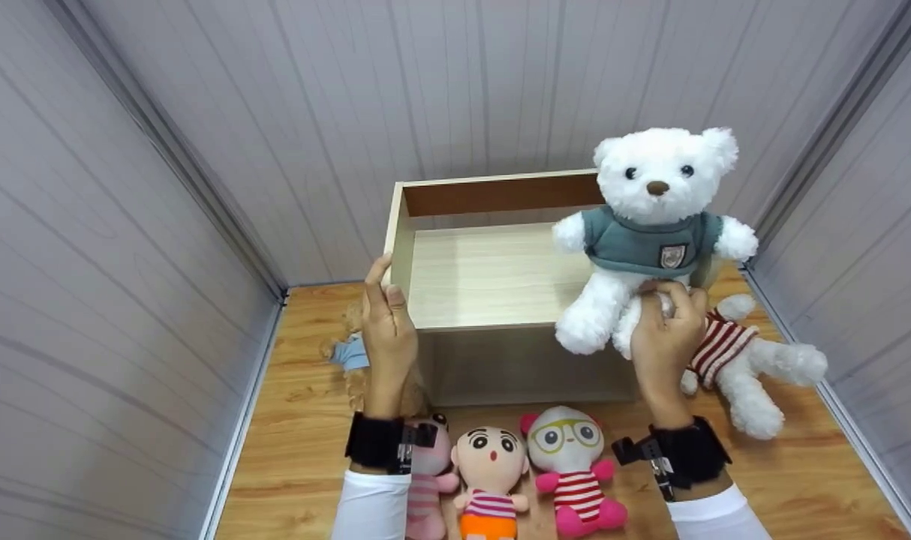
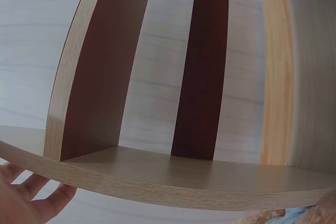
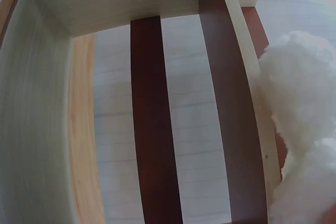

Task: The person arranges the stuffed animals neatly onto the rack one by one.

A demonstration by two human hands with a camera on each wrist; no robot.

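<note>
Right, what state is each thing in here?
Wooden shelf: standing upright
White teddy bear in green sweater: upright, held aloft
Right hand: pinching that bear's lower body
Left hand: touching the shelf's side panel
White plush toy in striped sweater: lying, head hidden
Brown teddy in blue top: partly hidden
Pink doll: partly covered
Boy doll in orange shorts: face up
Doll in yellow glasses: face up

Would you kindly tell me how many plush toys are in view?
6: white bear in the right hand; brown bear left of the shelf; striped toy to its right; pink toy, doll and bespectacled toy in front. Others may be hidden.
</note>
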